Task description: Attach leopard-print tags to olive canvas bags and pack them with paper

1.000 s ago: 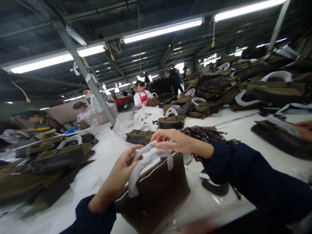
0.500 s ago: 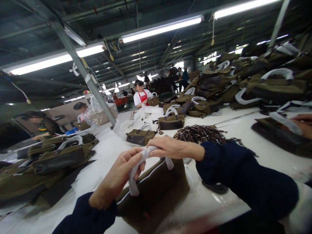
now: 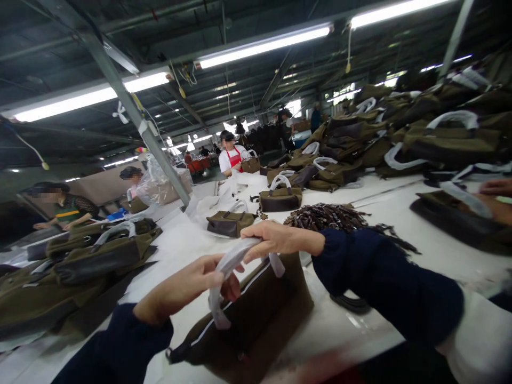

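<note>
An olive-brown handbag [image 3: 276, 314] stands on the white table right in front of me, a pale zip running along its top. Its arched handle [image 3: 230, 260] is covered in thin white wrapping. My left hand [image 3: 196, 282] has its fingers around the left part of the handle, thumb on the near side. Higher up, near the top of the arch, my right hand [image 3: 270, 240] pinches the same handle between thumb and fingers. The bag's far side is hidden.
Dark leather straps [image 3: 332, 217] lie heaped beyond my right forearm. Two finished-looking bags, a small handbag [image 3: 230, 223] and a darker handbag [image 3: 280, 200], stand behind. Bag piles rise left [image 3: 100, 256] and right [image 3: 444, 138]. At far right, another person's hand [image 3: 498, 186] touches a bag. A slanted post [image 3: 160, 154] stands left.
My left hand has shifted left and loosened somewhat along the handle, further from my right hand. The handle's arch shows more openly. More of the bag's left end is visible.
</note>
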{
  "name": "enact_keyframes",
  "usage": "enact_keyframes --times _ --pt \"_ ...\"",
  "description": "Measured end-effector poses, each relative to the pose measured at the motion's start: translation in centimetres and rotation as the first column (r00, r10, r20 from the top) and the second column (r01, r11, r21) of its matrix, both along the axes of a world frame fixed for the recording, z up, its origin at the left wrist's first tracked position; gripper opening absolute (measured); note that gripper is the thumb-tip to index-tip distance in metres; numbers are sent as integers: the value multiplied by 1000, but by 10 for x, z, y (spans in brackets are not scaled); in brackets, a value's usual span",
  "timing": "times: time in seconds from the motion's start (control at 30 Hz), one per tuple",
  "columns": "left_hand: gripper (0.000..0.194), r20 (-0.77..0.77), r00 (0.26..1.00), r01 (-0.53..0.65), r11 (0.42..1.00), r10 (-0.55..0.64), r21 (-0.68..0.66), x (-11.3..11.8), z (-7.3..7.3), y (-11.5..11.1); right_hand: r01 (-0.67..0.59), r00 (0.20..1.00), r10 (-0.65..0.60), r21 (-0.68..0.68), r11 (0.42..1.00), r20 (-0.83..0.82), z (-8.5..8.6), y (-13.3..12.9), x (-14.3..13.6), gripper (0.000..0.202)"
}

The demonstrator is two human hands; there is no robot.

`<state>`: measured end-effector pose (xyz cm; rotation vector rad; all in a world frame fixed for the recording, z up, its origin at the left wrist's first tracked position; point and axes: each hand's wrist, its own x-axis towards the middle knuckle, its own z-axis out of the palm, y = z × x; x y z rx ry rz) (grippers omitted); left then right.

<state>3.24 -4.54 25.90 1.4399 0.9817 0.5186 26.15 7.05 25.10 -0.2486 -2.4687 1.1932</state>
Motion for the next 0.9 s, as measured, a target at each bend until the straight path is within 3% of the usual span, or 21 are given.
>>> enact_keyframes --times 0.07,0.17,0.23,0.37,0.43,0.53,0.6,0.67,0.73,0.9 --pt "40 -40 999 -8 1000 8 1 6 18 10 -11 1000 11 3 1000 -12 5 -1 -5 40" --pt "32 -70 984 -155 982 163 106 16 37 17 54 997 -52 29 998 -52 1 8 -3 36" --pt "29 -34 969 -236 955 246 180 22 43 17 120 990 -109 121 985 -91 -7 17 -1 33" --pt "29 41 955 -297 939 294 173 27 44 9 306 946 -228 398 865 -232 -22 26 -6 33" --pt "36 30 946 -324 937 322 134 22 39 6 323 942 -228 484 813 -245 -25 23 -9 33" --pt "41 -39 916 -394 914 399 92 9 33 3 264 960 -172 520 812 -220 -27 15 -2 39" --pt "42 -60 881 -462 881 469 98 -1 30 0 343 933 -238 470 814 -268 -32 9 13 45" --pt "45 -67 841 -529 841 537 114 -7 28 -3 492 869 -421 366 790 -259 -46 2 34 34" --pt "48 -82 800 -584 803 594 117 -7 25 -9 579 812 -571 299 759 -124 -70 -6 57 19" --pt "48 -43 725 -681 726 687 95 -3 14 -19 607 730 -660 276 746 179 -135 -29 100 14"
